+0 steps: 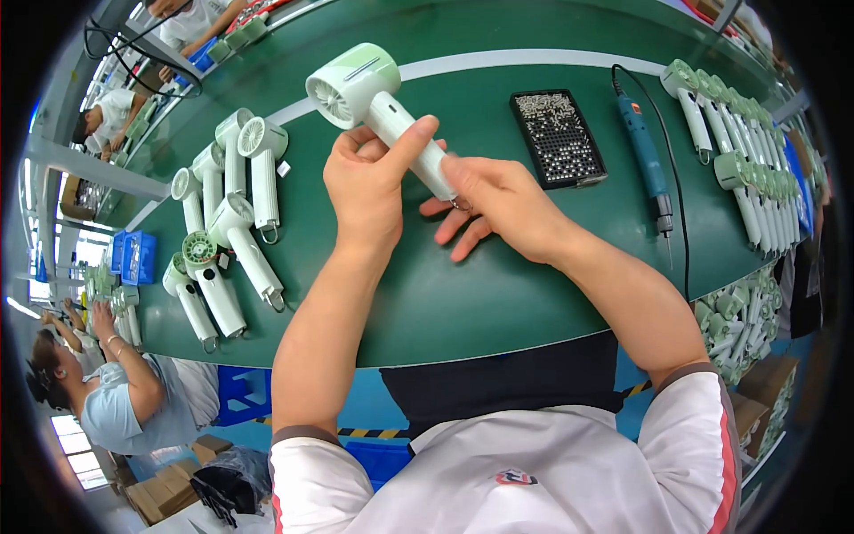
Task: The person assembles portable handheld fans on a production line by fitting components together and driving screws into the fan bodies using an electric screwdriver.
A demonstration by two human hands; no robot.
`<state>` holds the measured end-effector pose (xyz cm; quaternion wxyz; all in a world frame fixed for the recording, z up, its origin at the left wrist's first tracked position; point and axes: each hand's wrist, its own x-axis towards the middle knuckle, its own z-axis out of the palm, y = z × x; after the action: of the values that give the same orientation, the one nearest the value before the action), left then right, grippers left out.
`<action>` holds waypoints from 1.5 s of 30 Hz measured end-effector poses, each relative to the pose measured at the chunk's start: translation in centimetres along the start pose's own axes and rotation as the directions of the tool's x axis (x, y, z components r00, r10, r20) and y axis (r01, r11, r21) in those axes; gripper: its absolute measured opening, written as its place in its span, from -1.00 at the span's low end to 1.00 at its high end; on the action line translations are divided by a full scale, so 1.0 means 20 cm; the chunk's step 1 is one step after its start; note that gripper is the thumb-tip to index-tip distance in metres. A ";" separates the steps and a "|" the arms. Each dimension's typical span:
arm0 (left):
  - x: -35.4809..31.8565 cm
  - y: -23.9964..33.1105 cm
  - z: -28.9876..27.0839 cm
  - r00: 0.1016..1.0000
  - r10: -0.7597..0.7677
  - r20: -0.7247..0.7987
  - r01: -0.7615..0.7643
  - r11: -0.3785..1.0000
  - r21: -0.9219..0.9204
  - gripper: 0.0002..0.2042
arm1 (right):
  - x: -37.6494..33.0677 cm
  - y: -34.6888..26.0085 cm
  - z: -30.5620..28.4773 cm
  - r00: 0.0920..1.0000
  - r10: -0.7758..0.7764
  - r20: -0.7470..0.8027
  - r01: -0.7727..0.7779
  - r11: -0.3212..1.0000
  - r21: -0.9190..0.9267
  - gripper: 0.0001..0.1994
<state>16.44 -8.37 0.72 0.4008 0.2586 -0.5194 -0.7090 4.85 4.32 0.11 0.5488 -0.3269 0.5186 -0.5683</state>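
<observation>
Green matting covers the long curved workbench [463, 303], with a pale stripe running along its far side. Above the bench's middle, the left hand [369, 191] is closed round the white handle of a pale green and white handheld fan [374, 102], thumb laid along the handle and fingers curled behind it. The right hand [498, 200] pinches the handle's lower end between thumb and forefinger, beside the small metal ring there, while its other fingers spread loosely toward the mat. The fan's round head, with its grille facing left, rises up and away from both hands, clear of the bench.

Just right of the hands lies a black rectangular tray of small screws [559, 138], and beyond it a blue electric screwdriver [645, 156] with a black cord. Left of the hands, a cluster of similar fans [227, 222] lies on the mat. Another row of fans [743, 147] lines the right edge, and a bin of pale green fan parts [734, 325] sits below it. Other people work along the bench at far left.
</observation>
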 end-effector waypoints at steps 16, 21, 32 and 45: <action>0.08 -0.09 -0.14 0.742 0.097 0.663 0.109 0.959 -0.262 -0.63 | -0.08 0.05 0.04 0.744 -0.668 0.031 0.499 0.523 -0.691 -0.80; 0.03 -0.09 -0.09 0.863 0.031 0.505 0.052 0.987 -0.150 -0.71 | -0.10 -0.01 0.00 0.886 -0.458 -0.077 0.377 0.807 -0.455 -0.71; -0.03 -0.04 0.04 0.973 -0.193 0.127 0.145 0.939 0.313 -0.62 | -0.43 -0.22 -0.57 0.709 -0.533 -0.462 -0.621 -0.160 -0.768 -0.64; -0.13 -0.10 0.10 0.972 0.135 0.192 -0.229 0.721 0.654 -0.65 | -0.54 -0.14 -1.04 0.596 -0.220 -0.772 -0.418 0.736 -0.532 -0.50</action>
<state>15.62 -4.84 -0.63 0.3133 0.2861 -0.7878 -0.4465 -13.58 19.16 -0.32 0.1357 -0.1796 0.8922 -0.3915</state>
